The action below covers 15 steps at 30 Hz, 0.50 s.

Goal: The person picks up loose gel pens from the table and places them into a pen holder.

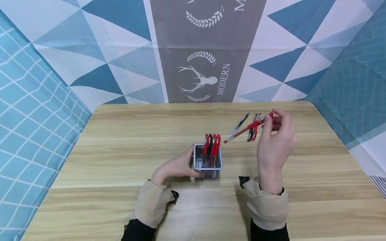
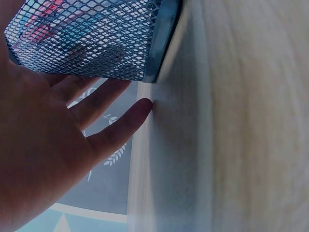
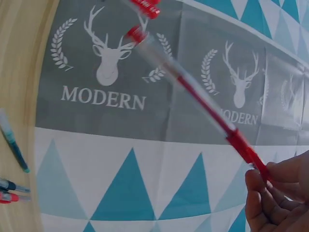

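Note:
A mesh pen holder (image 1: 207,173) stands upright on the table with several red and black pens (image 1: 211,147) in it, caps up. My left hand (image 1: 178,165) holds the holder from its left, thumb at the near side and fingers behind. Up close, the left wrist view shows the holder's mesh wall (image 2: 96,43) above the fingers of that hand (image 2: 48,140). To the right, my right hand (image 1: 275,144) pinches a red pen (image 1: 244,130) by its cap end. The pen slants down to the left, its clear end above the table near the holder. The right wrist view shows this red pen (image 3: 203,104) between thumb and fingers.
Behind the held pen lie a green-tipped pen (image 1: 241,122), a black pen (image 1: 251,134) and another red pen (image 1: 255,132) on the wooden table (image 1: 120,160). A patterned cloth (image 1: 208,40) hangs along the table's back edge, with blue cloth at both sides.

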Tool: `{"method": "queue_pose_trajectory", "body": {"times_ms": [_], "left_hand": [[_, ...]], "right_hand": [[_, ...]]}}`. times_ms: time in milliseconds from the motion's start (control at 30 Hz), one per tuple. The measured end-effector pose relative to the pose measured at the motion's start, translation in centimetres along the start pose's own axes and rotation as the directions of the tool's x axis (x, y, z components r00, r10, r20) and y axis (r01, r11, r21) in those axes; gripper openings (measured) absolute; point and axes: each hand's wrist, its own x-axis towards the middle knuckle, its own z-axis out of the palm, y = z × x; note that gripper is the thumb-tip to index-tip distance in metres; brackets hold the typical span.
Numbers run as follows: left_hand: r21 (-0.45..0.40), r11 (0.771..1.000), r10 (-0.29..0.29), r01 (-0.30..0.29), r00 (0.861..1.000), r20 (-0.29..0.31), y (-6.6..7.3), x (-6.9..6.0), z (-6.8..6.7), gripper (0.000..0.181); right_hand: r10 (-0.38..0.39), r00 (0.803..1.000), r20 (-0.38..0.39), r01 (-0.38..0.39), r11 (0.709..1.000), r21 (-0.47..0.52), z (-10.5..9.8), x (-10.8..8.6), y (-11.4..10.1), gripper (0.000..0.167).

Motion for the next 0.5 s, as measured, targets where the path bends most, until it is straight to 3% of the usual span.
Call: {"method": "queue_pose_trajectory", "body": {"times_ms": [267, 500], "left_hand": [[0.0, 1.0, 0.002, -0.002, 1.0, -0.001, -0.1, 0.1, 0.0, 0.086], [-0.006, 1.0, 0.008, -0.008, 1.0, 0.003, -0.1, 0.0, 0.0, 0.087]], "right_hand": [[-0.062, 0.998, -0.025, 0.065, 0.994, 0.093, -0.1, -0.4, -1.2, 0.03], [-0.127, 0.989, 0.072, 0.111, 0.976, 0.189, 0.7, -1.1, -1.7, 0.023]]}}
